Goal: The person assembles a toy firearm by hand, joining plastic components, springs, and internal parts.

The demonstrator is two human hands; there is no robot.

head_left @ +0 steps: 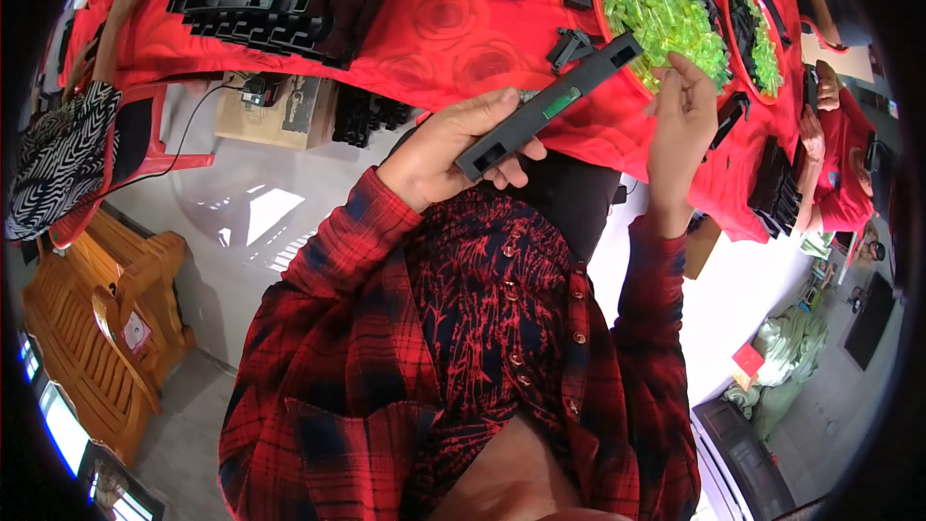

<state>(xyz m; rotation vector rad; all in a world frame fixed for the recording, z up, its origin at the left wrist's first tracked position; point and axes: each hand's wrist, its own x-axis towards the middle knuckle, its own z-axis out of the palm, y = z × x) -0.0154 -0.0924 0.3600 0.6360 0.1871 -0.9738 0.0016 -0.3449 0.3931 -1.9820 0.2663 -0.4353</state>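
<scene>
Red cloth over the table (453,19), and you're mid-assembly up at the top centre of the frame.

Your left hand (453,145) is wrapped round a long black plastic bar (550,106) with a green vial set in its middle. Your right hand (683,111) has fingertips pinched together just by the bar's far end, what's in them I can't tell. Behind it: a red bowl (606,0) of green vials (666,14). Looks like the fitting step; next you'd need to line that piece up with the end slot.
</scene>
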